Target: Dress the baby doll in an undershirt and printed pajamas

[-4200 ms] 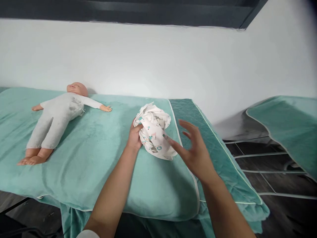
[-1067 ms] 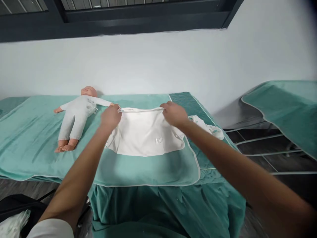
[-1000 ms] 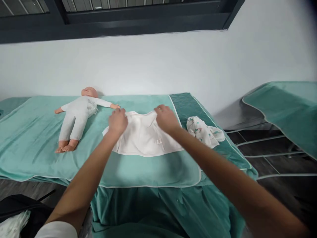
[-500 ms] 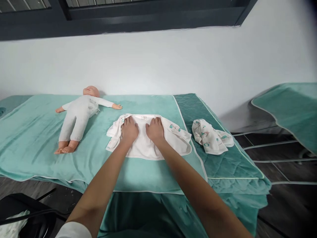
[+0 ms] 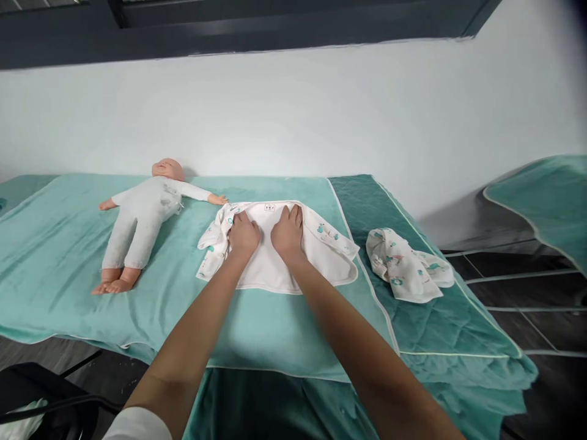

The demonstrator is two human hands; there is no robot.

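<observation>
A white baby shirt (image 5: pixel 266 269) with printed sleeves lies spread open in front of me, its plain inner side up and its small neck label at the far edge. My left hand (image 5: pixel 244 234) is on its left front part, the fingers curled in and closed on the cloth. Beside it, my right hand (image 5: pixel 288 232) grips the cloth near the right shoulder, fingers bent over it. The fingertips of both hands are partly hidden. To the left, a baby doll (image 5: pixel 151 198) in a white suit lies on its back, one arm reaching close to the shirt's left sleeve.
Under everything lies a light green mat (image 5: pixel 59 244) on a darker green quilted bed cover (image 5: pixel 458 330). A crumpled printed baby garment (image 5: pixel 408 266) rests on the right. A white wall (image 5: pixel 321 116) stands behind. A black chair (image 5: pixel 50 397) is at lower left.
The shirt's collar edge has shifted up and away from me. My fingers have bent more around the cloth. The doll stays in place; the view has tilted slightly.
</observation>
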